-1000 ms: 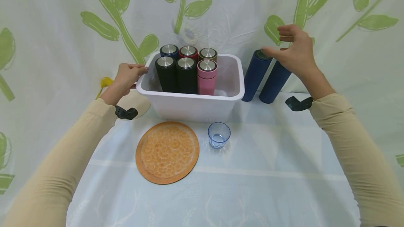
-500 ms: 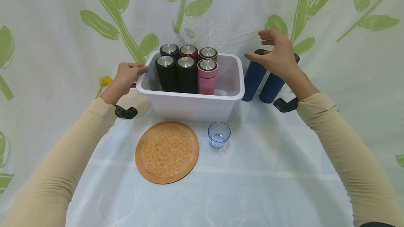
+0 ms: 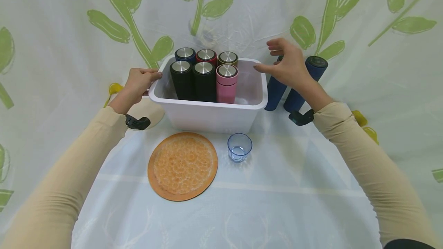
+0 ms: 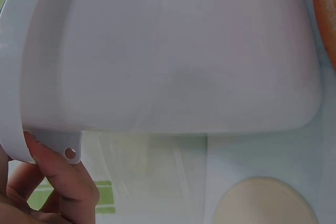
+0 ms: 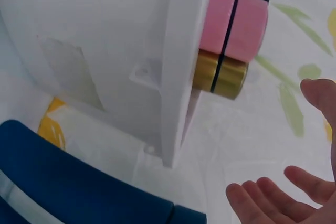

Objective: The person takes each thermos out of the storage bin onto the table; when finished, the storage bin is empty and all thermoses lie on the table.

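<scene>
A white plastic bin (image 3: 211,116) stands at the back of the table in the head view. Its left part holds several steel-capped vacuum flasks, among them a pink flask (image 3: 226,89) and a black flask (image 3: 204,87). My left hand (image 3: 137,84) grips the bin's left rim; the left wrist view shows its fingers beneath the rim (image 4: 10,77). My right hand (image 3: 288,64) hovers by the bin's right end, thumb and fingers spread, holding nothing. In the right wrist view it is apart from the bin. Two dark blue flasks lean just right of the bin, one (image 3: 275,94) partly behind my hand.
In front of the bin lie a round orange mat (image 3: 182,166) and a clear blue drinking glass (image 3: 239,148). A beige round piece (image 3: 152,114) sits below my left wrist. A leaf-patterned white sheet (image 3: 256,10) hangs behind the table.
My right hand has moved left, from above the two leaning blue flasks to the bin's right end. The left hand stays on the rim.
</scene>
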{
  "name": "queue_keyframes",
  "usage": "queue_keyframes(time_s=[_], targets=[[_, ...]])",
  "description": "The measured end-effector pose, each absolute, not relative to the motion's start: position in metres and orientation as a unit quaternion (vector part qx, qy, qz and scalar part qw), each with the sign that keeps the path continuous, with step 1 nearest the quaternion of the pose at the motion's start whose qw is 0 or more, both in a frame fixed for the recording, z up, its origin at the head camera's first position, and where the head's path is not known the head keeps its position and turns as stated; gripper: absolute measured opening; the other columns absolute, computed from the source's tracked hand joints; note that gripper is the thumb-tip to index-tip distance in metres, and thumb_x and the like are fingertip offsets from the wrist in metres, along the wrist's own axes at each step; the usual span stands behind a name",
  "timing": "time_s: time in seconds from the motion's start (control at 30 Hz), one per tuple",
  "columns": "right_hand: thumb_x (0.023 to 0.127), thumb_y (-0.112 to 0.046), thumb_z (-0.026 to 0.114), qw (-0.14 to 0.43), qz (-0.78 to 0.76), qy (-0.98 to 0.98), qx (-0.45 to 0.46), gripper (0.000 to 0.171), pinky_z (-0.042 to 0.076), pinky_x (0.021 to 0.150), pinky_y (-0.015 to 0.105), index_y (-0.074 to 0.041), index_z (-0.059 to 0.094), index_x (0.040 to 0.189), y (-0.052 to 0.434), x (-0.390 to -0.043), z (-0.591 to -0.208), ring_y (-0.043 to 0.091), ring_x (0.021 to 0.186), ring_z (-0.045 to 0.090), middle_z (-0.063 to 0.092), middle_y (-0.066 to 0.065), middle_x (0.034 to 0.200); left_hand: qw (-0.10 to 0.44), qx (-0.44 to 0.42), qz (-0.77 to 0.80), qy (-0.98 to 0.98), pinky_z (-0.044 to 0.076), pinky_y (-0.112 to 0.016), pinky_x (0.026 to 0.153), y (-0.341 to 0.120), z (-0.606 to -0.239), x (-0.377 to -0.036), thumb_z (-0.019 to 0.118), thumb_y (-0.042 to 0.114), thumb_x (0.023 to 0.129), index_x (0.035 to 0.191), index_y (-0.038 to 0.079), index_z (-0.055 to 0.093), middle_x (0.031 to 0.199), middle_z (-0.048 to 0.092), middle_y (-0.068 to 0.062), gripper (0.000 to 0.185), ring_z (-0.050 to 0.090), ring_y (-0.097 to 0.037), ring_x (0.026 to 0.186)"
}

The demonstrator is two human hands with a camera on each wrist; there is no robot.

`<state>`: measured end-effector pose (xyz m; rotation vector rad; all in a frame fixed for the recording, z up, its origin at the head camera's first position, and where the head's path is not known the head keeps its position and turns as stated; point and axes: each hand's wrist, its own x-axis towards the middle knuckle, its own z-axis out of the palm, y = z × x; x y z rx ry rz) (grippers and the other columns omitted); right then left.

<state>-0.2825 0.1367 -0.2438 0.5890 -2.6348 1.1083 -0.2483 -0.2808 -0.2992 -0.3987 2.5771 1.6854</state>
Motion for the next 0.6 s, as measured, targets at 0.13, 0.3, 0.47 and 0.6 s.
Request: queue_keyframes(time_s=[0.13, 0.3, 0.47, 0.6], targets=[[0.080, -0.035, 0.085, 0.103, 0.380, -0.895, 0.211, 0.075, 0.051, 0.097, 0.044, -0.005, 0.052, 0.140, 0.131, -0.284, -0.249, 0.027, 0.124, 0.056, 0.055, 0.012, 0.139, 0.020, -0.129, 0.543, 0.829, 0.056, -0.021, 0.069, -0.281, -0.299, -0.248, 0.057, 0.032, 0.102, 0.148, 0.009, 0.050, 0.139, 0.051, -0.016, 0.051, 0.057, -0.023, 0.109], [0.080, -0.034, 0.085, 0.091, 0.383, -0.891, 0.227, 0.073, 0.052, 0.096, 0.044, -0.004, 0.053, 0.139, 0.123, -0.283, -0.256, 0.028, 0.123, 0.057, 0.057, 0.012, 0.137, 0.021, -0.132, 0.544, 0.828, 0.055, -0.021, 0.069, -0.280, -0.298, -0.248, 0.057, 0.031, 0.102, 0.148, 0.009, 0.049, 0.140, 0.050, -0.016, 0.051, 0.057, -0.022, 0.109], [0.080, -0.033, 0.084, 0.082, 0.383, -0.888, 0.239, 0.071, 0.052, 0.095, 0.046, -0.003, 0.054, 0.137, 0.116, -0.283, -0.262, 0.031, 0.123, 0.057, 0.057, 0.015, 0.135, 0.022, -0.130, 0.545, 0.828, 0.056, -0.021, 0.069, -0.280, -0.298, -0.248, 0.057, 0.031, 0.102, 0.148, 0.009, 0.049, 0.141, 0.050, -0.017, 0.051, 0.057, -0.022, 0.110], [0.080, -0.031, 0.085, 0.074, 0.389, -0.885, 0.244, 0.068, 0.053, 0.094, 0.044, -0.003, 0.056, 0.135, 0.109, -0.283, -0.266, 0.030, 0.122, 0.057, 0.058, 0.015, 0.134, 0.022, -0.132, 0.545, 0.828, 0.055, -0.021, 0.069, -0.280, -0.299, -0.248, 0.057, 0.031, 0.102, 0.148, 0.010, 0.049, 0.141, 0.050, -0.016, 0.051, 0.057, -0.021, 0.110]])
